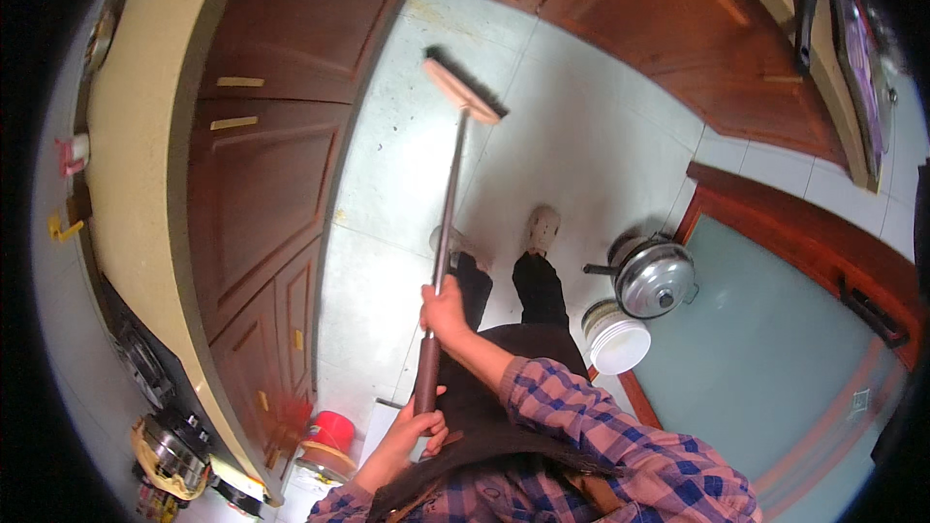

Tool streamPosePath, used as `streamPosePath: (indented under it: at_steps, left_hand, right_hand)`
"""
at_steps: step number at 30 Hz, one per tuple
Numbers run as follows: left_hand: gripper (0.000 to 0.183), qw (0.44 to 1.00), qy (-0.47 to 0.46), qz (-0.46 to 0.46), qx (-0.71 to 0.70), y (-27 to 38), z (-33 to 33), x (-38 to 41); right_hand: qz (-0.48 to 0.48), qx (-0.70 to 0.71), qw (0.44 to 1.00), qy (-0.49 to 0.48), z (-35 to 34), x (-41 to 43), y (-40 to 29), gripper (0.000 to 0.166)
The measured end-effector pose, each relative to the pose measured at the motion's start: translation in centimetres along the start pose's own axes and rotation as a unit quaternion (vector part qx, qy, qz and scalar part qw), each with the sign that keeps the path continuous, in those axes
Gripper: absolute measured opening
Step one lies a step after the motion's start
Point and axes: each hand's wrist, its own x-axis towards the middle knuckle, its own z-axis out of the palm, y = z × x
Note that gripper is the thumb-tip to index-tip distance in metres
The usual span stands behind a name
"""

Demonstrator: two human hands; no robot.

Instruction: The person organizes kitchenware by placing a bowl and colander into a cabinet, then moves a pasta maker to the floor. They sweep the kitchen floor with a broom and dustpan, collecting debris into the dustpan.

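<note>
A broom with a pinkish head and dark bristles (465, 91) rests on the pale tiled floor (610, 116), ahead of my feet. Its long metal handle (452, 192) runs back towards my body and ends in a brown grip. Around the grip's rear end my left hand (414, 427) is closed. Further forward, my right hand (443, 311) grasps the metal shaft just beyond the brown grip. Small dark specks of debris (396, 128) lie on the floor left of the broom head.
Brown wooden cabinets (272, 189) line the left, with more cabinets (654, 36) ahead. On the right, a lidded metal pot (657, 280) and white buckets (620, 346) stand by a glass-panelled door (777, 327). A red container (331, 430) sits at lower left.
</note>
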Motion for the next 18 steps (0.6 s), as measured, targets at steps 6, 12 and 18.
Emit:
streamPosePath:
  at_steps: [6, 12, 18]
  left_hand:
    - [0.023, 0.99, -0.106, 0.091, -0.014, 10.6, 1.1, 11.0]
    - [0.012, 0.984, -0.102, 0.105, -0.098, 15.7, 1.3, 17.0]
    - [0.046, 0.974, -0.027, 0.072, -0.212, 3.1, 2.2, 8.4]
  right_hand:
    - [-0.094, 0.028, 0.991, 0.086, -3.0, 13.7, -9.1, 0.014]
    - [-0.233, -0.561, 0.794, 0.002, -6.9, 30.9, -7.7, 0.019]
    - [-0.072, -0.244, 0.966, -0.046, -1.2, 13.1, -0.4, 0.022]
